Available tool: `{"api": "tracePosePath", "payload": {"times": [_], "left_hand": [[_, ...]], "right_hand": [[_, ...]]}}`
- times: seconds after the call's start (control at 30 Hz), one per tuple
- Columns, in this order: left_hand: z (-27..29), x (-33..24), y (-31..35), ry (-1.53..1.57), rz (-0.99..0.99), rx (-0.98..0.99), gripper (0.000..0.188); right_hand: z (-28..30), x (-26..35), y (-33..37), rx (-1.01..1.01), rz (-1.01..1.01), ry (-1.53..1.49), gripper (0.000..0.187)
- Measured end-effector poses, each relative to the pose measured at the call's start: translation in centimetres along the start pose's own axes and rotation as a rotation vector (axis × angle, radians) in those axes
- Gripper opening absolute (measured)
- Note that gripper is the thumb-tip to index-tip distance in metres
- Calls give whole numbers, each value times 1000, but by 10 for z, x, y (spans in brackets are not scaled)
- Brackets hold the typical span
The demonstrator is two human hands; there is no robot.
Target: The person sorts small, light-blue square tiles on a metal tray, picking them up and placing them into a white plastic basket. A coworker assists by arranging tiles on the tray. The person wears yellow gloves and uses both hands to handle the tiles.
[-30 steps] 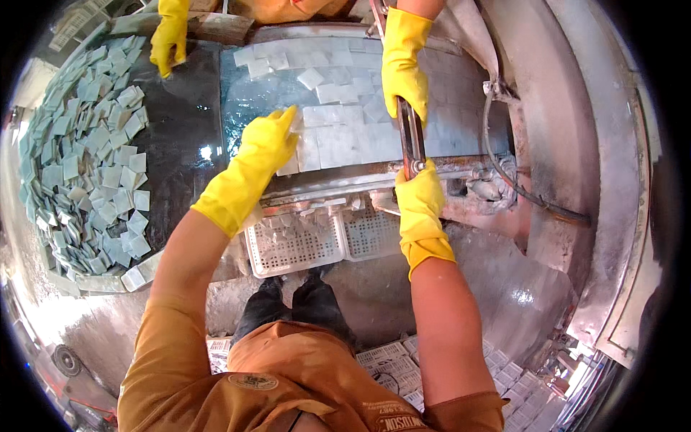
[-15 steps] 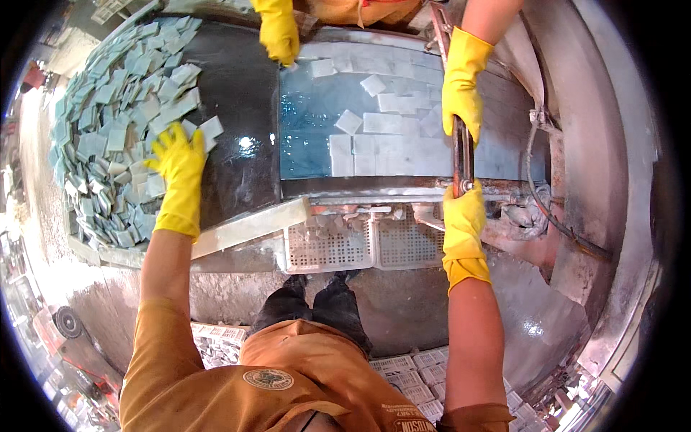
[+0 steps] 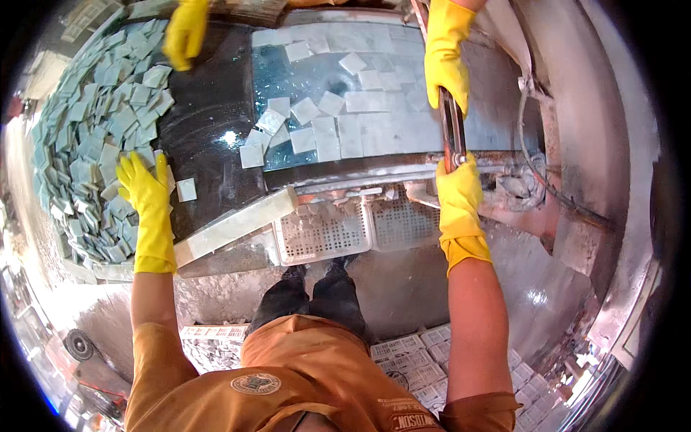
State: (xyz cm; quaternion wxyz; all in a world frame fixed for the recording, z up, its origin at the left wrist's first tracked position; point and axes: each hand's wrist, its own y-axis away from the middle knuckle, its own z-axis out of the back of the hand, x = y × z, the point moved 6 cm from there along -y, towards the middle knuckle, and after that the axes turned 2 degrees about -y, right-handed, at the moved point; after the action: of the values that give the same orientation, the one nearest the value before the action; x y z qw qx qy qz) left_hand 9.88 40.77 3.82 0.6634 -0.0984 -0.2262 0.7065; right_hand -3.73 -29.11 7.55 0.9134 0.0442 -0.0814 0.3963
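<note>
My left hand, in a yellow glove, lies flat with fingers spread on the edge of a heap of pale blue-green square tiles. A single tile sits just right of it on the black wet slab. My right hand, also gloved, grips the near end of a metal bar. Another person's gloved hand holds the same bar farther up. That person's other hand hovers over the far side of the heap. Loose white square tiles lie on the wet bed.
A white perforated basket sits under the bed's front edge, above my boots. A long pale stone strip lies along the slab's near edge. A hose loops at the right. Sheets of small tiles cover the floor.
My left hand has swung from the white tiles on the wet bed over to the blue-green heap at the left. My right hand stays on the bar.
</note>
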Motion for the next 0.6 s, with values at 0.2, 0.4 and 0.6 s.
{"api": "tracePosePath", "payload": {"times": [0.2, 0.4, 0.6], "left_hand": [[4, -186, -1, 50, 45, 318, 90], [16, -322, -67, 293, -228, 379, 75], [59, -269, -55, 811, -388, 16, 76]], "right_hand": [[11, 3, 4, 13, -32, 14, 62], [13, 4, 2, 24, -10, -5, 63], [10, -10, 2, 32, -22, -74, 60]]}}
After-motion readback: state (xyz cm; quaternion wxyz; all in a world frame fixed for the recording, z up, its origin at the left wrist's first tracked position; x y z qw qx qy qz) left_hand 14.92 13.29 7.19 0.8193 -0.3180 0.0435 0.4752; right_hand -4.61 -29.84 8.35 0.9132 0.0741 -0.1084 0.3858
